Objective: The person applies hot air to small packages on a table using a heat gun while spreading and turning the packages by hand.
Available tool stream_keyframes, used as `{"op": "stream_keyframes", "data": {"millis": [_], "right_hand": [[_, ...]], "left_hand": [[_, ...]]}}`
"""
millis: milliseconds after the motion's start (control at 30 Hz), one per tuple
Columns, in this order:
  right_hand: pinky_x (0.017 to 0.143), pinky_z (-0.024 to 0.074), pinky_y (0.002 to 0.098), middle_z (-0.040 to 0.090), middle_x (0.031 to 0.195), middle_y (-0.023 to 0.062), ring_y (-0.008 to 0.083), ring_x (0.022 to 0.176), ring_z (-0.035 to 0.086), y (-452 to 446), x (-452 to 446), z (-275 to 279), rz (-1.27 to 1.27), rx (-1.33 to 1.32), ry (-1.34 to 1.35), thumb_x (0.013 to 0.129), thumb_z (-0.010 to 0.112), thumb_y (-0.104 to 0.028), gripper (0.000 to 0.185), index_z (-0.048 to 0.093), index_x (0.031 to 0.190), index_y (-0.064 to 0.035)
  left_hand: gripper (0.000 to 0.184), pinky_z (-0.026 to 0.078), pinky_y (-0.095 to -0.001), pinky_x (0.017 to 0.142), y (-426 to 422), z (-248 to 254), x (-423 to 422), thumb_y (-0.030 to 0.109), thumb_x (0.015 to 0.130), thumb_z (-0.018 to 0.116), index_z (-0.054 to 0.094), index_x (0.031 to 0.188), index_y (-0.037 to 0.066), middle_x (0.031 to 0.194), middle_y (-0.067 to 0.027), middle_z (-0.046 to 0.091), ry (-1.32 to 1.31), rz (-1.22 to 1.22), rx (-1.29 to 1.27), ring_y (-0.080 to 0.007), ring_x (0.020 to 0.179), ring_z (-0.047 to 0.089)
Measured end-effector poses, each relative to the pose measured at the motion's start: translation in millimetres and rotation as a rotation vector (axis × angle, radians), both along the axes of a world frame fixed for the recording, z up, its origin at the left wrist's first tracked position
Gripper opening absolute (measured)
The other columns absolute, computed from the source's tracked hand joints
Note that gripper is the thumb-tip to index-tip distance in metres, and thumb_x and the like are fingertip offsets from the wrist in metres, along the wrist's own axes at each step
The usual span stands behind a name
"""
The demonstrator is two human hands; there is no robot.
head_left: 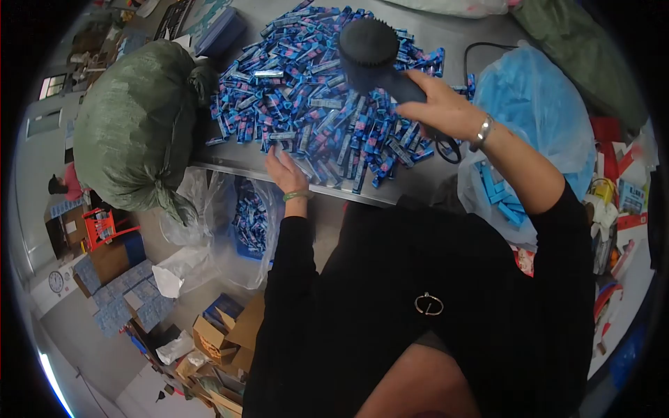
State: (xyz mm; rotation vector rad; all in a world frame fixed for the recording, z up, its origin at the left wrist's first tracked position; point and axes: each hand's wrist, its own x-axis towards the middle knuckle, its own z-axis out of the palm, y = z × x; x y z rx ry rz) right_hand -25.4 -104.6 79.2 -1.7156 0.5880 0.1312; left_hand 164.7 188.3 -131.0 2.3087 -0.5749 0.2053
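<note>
My right hand (442, 104) is wrapped round the handle of a black hair dryer (369, 47). The dryer, with its round, toothed-rim head, is over a heap of small blue wrapped packs (293, 90) on the metal table. A black cord (449, 150) loops below the handle. At the table's front edge my left hand (284, 171) has its fingers stretched out, close to the nearest packs. Whether those fingertips touch a pack I cannot tell.
A tied green sack (136, 125) bulges at the table's left end, with a blue bin (221, 33) behind it. Below the edge hangs a clear bag (268, 261) with more packs. On the right is a blue plastic bag (540, 104) holding light-blue pieces. Cardboard boxes (244, 334) stand lower left.
</note>
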Motion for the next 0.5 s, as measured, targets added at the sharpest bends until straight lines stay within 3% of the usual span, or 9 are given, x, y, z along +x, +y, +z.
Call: {"op": "stream_keyframes", "data": {"millis": [67,167,233,300,367,433,500], "right_hand": [[0.049,0.0475,0.0273,0.055,0.073,0.0049,0.0131,0.051,0.057,-9,27,-20,-0.136,-0.116,-0.101,0.084,0.063,-0.025,0.046,0.045,0.117,0.0009],[0.049,0.0478,0.0279,0.055,0.073,0.0056,0.0136,0.051,0.057,-9,51,-21,-0.17,-0.133,-0.057,0.084,0.063,-0.025,0.047,0.045,0.118,0.0015],[0.05,0.0485,0.029,0.055,0.072,0.0056,0.0144,0.051,0.058,0,48,-12,-0.099,-0.093,-0.043,0.083,0.063,-0.025,0.049,0.045,0.119,0.0024],[0.05,0.0482,0.029,0.055,0.072,0.0048,0.0141,0.052,0.058,2,43,-5,0.069,0.136,0.083,0.083,0.063,-0.024,0.05,0.045,0.121,0.0022],[0.05,0.0477,0.0281,0.055,0.072,0.0046,0.0138,0.052,0.058,-2,41,-2,0.084,0.082,0.112,0.083,0.063,-0.025,0.051,0.044,0.122,0.0023],[0.052,0.0492,0.0295,0.057,0.074,0.0061,0.0159,0.054,0.06,-11,39,-7,-0.106,-0.193,0.065,0.083,0.062,-0.025,0.045,0.047,0.115,0.0026],[0.052,0.0488,0.0294,0.057,0.075,0.0064,0.0154,0.054,0.06,-16,36,-9,-0.126,-0.184,0.058,0.083,0.062,-0.026,0.047,0.046,0.117,0.0026]], "left_hand": [[0.039,0.037,-0.0465,0.097,9,0,4,0.023,0.098,0.044,0.048,0.125,-0.006,0.119,-0.0276,0.051,0.011,0.034,-0.01,-0.0429,0.112,0.048],[0.041,0.037,-0.0466,0.098,23,-5,9,0.023,0.099,0.044,0.048,0.127,-0.006,0.12,-0.028,0.051,-0.001,0.07,0.009,-0.0434,0.112,0.047],[0.041,0.036,-0.0468,0.099,31,-10,13,0.023,0.099,0.044,0.047,0.127,-0.006,0.121,-0.0283,0.051,0.016,0.087,0.018,-0.0434,0.113,0.047],[0.042,0.036,-0.0469,0.099,37,-11,21,0.023,0.099,0.044,0.047,0.128,-0.007,0.122,-0.0286,0.05,0.036,0.104,0.027,-0.0434,0.113,0.047],[0.042,0.036,-0.0469,0.099,42,-9,28,0.023,0.099,0.044,0.047,0.128,-0.007,0.123,-0.0292,0.05,0.033,0.107,0.011,-0.0435,0.113,0.047],[0.042,0.036,-0.0468,0.099,42,-9,34,0.023,0.098,0.044,0.046,0.127,-0.008,0.122,-0.0293,0.05,0.035,0.119,0.011,-0.0435,0.113,0.047],[0.042,0.036,-0.0468,0.099,42,-10,41,0.023,0.098,0.045,0.046,0.127,-0.008,0.122,-0.0295,0.05,0.027,0.14,0.009,-0.0435,0.113,0.047]]}}
